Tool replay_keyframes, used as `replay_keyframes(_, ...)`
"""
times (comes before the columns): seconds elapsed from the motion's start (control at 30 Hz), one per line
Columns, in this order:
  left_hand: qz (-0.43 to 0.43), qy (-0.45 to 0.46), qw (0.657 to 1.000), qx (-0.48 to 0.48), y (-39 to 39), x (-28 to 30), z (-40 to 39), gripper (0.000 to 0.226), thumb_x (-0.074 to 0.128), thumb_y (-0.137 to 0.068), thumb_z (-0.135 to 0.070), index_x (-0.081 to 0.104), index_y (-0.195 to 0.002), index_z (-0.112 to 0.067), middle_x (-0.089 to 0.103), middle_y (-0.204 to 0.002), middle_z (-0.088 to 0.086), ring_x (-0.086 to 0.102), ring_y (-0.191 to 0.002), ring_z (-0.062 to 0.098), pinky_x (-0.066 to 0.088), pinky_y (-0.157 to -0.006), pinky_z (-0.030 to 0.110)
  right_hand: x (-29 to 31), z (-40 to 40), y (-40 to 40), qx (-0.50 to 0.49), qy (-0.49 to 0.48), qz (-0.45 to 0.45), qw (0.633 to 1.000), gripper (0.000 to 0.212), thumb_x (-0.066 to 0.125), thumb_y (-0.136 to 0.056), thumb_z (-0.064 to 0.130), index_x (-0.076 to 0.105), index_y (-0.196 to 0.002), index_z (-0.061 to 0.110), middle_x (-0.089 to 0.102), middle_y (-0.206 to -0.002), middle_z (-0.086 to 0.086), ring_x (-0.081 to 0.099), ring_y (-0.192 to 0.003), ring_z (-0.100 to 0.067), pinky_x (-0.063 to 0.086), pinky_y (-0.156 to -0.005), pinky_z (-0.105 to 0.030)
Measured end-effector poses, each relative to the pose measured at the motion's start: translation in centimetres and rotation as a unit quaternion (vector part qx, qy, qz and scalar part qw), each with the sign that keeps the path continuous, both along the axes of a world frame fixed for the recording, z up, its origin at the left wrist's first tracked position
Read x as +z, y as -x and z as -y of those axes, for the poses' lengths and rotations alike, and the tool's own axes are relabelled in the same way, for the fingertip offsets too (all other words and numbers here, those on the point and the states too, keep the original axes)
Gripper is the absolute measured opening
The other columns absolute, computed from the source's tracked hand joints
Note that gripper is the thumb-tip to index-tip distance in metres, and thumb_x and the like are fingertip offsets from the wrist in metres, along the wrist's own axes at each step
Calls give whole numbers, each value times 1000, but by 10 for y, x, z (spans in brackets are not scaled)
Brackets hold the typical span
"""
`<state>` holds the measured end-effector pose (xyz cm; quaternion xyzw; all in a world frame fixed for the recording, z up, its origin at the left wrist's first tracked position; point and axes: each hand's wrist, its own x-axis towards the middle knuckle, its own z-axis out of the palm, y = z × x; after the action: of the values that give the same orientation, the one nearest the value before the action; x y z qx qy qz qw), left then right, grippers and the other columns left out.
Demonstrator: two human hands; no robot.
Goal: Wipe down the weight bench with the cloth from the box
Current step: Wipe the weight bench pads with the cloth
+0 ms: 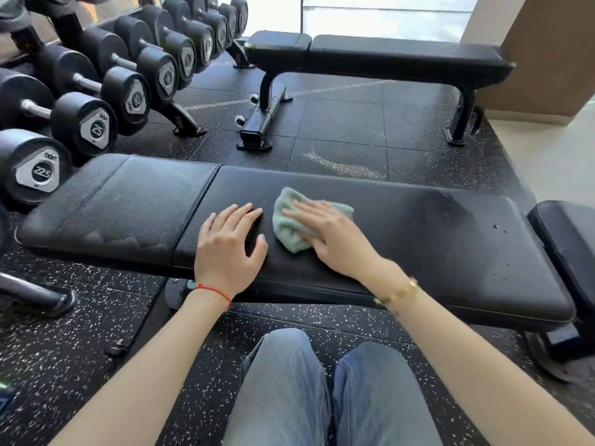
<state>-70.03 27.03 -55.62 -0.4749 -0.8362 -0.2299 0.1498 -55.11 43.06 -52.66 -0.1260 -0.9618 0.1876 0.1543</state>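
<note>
Green cloth (291, 217) lies under the flat right hand (328, 233); left hand (230, 246) rests open on the bench (450, 239).

the weight bench (418, 239) runs left to right in the middle. on its pad the cloth (291, 220) lies under the right hand (328, 235), with the left hand (230, 244) just left of it. dumbbells (96, 123) sit far left, and a second bench (386, 56) lies farther back.

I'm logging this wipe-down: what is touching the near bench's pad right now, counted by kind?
cloth: 1
hands: 2, left hand and right hand
Total: 3
</note>
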Motion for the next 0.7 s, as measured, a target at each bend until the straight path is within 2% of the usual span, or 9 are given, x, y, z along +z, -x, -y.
replay_keyframes(0.1,2,2,1000,1,0,1,0,50,41,-91,-43,59,-133,-24,56,-141,-4,46,-135,18,28,-116,43,-2,-13,-48,-7,6,-1,1000,53,49,-90,7,48,-139,27,42,-149,5,31,-141,-11,17,-119,-30)
replay_keyframes(0.23,1,9,1000,4,-2,2,0,50,40,-91,-44,59,-133,-24,56,-141,-4,45,-135,18,28,-117,43,9,-84,-32,-204,-17,4,979,52,49,-88,1,51,-136,21,48,-144,-7,40,-135,-28,22,-115,-37)
replay_keyframes(0.3,3,8,1000,4,-2,2,0,50,40,-91,-44,59,-133,-24,56,-141,-4,46,-135,18,28,-117,43,12,-93,-2,-238,-19,9,971,48,49,-88,5,53,-133,20,52,-140,-9,43,-131,-32,25,-113,-41)
replay_keyframes(0.43,2,5,1000,2,-2,1,0,51,41,-90,-44,60,-132,-24,57,-140,-3,47,-133,19,29,-116,43,4,-32,22,-123,-27,-2,992,55,52,-84,2,52,-134,24,47,-145,-4,37,-138,-23,19,-118,-40)
replay_keyframes(0.5,2,9,1000,1,-1,1,0,51,42,-89,-45,60,-132,-23,57,-140,-3,47,-134,19,29,-116,44,1,0,-2,-55,-23,-8,998,55,50,-87,5,49,-138,24,42,-148,-2,32,-141,-19,15,-120,-36)
replay_keyframes(0.57,3,15,1000,1,-1,1,1,53,41,-89,-47,59,-133,-24,56,-141,-3,46,-134,19,29,-116,45,-1,12,-36,-6,-18,-5,1000,49,49,-91,13,49,-139,25,42,-149,1,32,-141,-15,17,-119,-34)
replay_keyframes(0.63,5,16,1000,2,0,2,1,54,40,-88,-48,59,-133,-25,56,-141,-3,46,-135,19,29,-116,45,1,-3,-63,-8,-38,5,999,49,50,-91,10,50,-137,25,43,-148,4,33,-140,-11,17,-119,-33)
replay_keyframes(0.7,7,15,1000,3,-1,2,1,54,40,-88,-48,59,-132,-25,56,-141,-3,46,-135,18,29,-116,44,6,-36,-72,-78,-63,8,995,53,50,-86,1,53,-134,22,47,-145,0,37,-138,-16,18,-118,-36)
